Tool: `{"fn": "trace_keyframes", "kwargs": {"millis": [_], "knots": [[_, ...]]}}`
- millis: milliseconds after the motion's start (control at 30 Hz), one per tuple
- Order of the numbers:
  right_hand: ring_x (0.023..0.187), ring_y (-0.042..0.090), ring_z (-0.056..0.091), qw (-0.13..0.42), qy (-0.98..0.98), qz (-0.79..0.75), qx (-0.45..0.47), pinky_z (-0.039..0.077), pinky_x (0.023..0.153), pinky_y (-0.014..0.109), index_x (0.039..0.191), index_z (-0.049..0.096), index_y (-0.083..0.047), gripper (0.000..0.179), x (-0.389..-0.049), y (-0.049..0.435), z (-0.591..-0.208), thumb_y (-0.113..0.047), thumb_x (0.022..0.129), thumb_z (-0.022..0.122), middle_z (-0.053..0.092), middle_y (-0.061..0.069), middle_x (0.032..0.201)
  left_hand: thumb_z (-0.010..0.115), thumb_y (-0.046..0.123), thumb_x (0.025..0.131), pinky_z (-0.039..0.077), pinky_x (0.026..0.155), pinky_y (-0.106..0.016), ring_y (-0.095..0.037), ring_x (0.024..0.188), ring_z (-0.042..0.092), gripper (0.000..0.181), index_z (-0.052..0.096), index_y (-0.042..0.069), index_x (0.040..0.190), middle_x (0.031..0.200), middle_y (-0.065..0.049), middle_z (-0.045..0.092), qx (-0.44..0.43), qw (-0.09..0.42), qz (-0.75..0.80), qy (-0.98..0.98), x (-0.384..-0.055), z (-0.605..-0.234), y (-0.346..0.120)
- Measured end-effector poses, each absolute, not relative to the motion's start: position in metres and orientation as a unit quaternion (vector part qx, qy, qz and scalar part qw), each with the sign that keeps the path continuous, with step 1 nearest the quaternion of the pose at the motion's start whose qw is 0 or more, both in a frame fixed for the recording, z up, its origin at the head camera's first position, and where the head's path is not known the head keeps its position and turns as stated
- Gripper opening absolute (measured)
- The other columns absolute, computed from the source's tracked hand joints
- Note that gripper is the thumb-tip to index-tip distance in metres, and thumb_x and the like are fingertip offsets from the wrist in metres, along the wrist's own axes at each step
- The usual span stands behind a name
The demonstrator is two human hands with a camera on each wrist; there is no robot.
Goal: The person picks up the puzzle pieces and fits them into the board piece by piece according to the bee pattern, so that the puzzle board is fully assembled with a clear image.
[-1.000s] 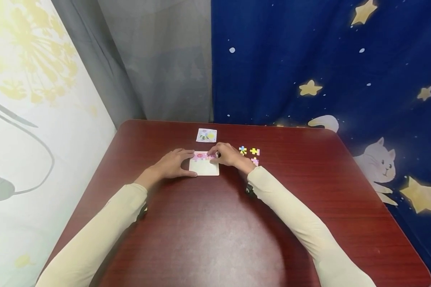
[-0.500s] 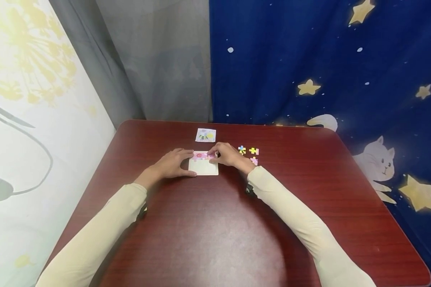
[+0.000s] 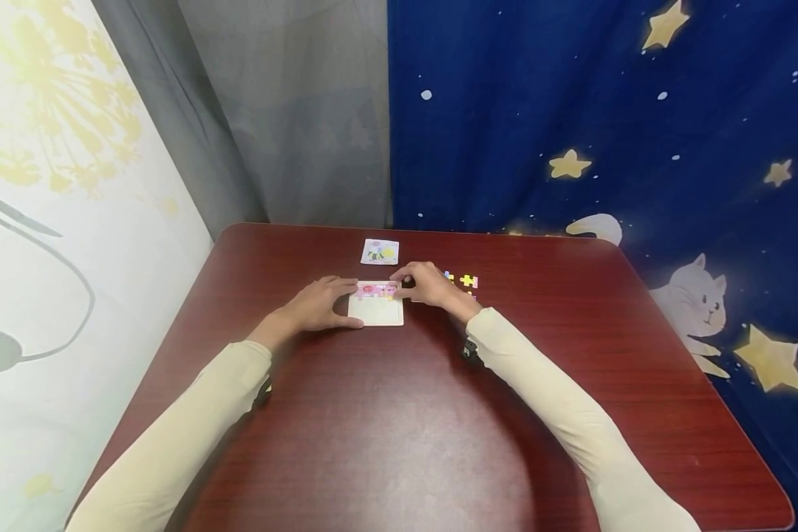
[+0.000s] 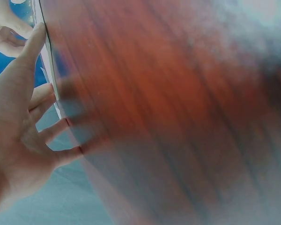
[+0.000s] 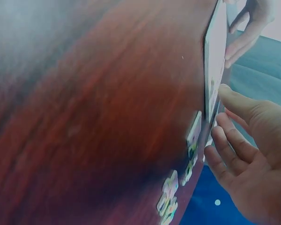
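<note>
A white puzzle board (image 3: 376, 313) lies flat on the table, with a row of joined pink puzzle pieces (image 3: 375, 291) along its far side. My left hand (image 3: 314, 304) rests at the board's left side, thumb on the near left corner and fingers spread by the far one. At the board's right side is my right hand (image 3: 428, 284), its thumb and forefinger tips by the far right corner. In the right wrist view its fingers (image 5: 234, 145) are loosely bent, and no piece shows between them. Loose puzzle pieces (image 3: 468, 281) lie to the right, partly hidden by that hand.
A small picture card (image 3: 380, 252) showing a bee lies beyond the board. The dark red wooden table (image 3: 372, 414) ends at a far edge in front of a grey curtain (image 3: 312, 148) and a blue star-patterned curtain (image 3: 492, 133).
My right hand has shifted slightly right and away from the pink row, so more of the row's right end shows. It now covers more of the loose pieces. My left hand stays put.
</note>
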State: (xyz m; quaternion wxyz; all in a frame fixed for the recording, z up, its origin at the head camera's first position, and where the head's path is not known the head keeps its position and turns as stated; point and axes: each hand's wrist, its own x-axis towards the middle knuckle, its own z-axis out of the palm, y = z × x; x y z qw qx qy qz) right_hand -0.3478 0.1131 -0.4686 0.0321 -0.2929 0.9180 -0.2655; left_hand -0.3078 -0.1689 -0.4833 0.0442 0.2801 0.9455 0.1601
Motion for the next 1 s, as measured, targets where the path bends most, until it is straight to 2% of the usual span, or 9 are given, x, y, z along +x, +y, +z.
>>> {"fn": "trace_keyframes", "kwargs": {"millis": [500,1000], "knots": [[0.112,0.025,0.066,0.03,0.939,-0.241,-0.244,0.053,0.098,0.039,0.125,0.076,-0.007,0.038,-0.367,0.148,-0.461,-0.02,0.091,0.083,0.074,0.01,0.118,0.08,0.064,0.082,0.033,0.117,-0.059,-0.039,0.145,0.041,0.092,0.056,0.006,0.149,0.158,-0.011,0.049,0.292,0.03,0.164,0.942,-0.306,-0.483,-0.171],[0.113,0.024,0.066,0.068,0.949,-0.202,-0.234,0.052,0.101,0.04,0.128,0.075,-0.007,0.039,-0.37,0.161,-0.461,-0.02,0.092,0.082,0.074,0.009,0.124,0.079,0.065,0.082,0.032,0.118,-0.058,-0.039,0.146,0.04,0.094,0.054,0.006,0.151,0.159,-0.011,0.048,0.288,0.04,0.163,0.943,-0.309,-0.483,-0.171]]}}
